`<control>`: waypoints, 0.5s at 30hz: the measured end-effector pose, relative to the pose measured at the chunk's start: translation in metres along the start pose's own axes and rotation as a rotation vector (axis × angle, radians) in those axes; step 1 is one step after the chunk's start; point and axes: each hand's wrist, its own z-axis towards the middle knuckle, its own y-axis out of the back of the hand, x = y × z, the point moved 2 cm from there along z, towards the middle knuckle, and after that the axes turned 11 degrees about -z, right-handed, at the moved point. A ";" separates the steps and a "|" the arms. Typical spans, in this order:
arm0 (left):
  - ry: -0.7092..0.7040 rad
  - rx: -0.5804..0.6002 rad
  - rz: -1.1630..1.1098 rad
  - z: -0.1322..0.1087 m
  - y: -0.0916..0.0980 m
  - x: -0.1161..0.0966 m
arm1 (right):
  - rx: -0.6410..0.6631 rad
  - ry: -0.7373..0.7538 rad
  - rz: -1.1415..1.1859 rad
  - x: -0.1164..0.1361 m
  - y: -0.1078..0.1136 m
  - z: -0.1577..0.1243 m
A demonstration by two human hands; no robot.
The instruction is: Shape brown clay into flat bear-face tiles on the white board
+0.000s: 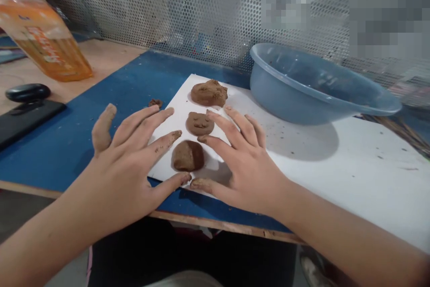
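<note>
On a white board (242,103) lie three pieces of brown clay. Closest to me is a smooth rounded clay lump (188,156), framed by both my hands. Behind it sits a flat clay face (199,124) with small ears, eyes and a mouth. A rough clay mound (209,93) is the farthest. My left hand (131,157) is spread on the left of the near lump, fingers apart and clay-stained. My right hand (242,157) is spread on the right, with fingertips beside the clay face. Neither hand holds anything; whether any fingertip touches clay is unclear.
A blue basin (302,90) stands on the board at the back right. A bottle of orange liquid (50,40), a dark phone (30,121) and a black rounded case (28,92) are at the left. Clay crumbs (155,103) lie on the blue tabletop (110,99). Perforated metal (201,14) rises behind.
</note>
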 end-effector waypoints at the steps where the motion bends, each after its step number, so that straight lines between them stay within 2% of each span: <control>1: -0.007 0.015 -0.010 0.003 0.000 0.001 | -0.005 -0.018 0.013 -0.001 -0.001 0.000; 7: -0.044 0.096 -0.048 0.019 -0.005 0.012 | 0.074 -0.069 0.111 -0.009 -0.011 0.008; 15: -0.022 0.136 -0.074 0.018 -0.009 0.013 | 0.114 -0.037 0.162 -0.010 -0.012 0.012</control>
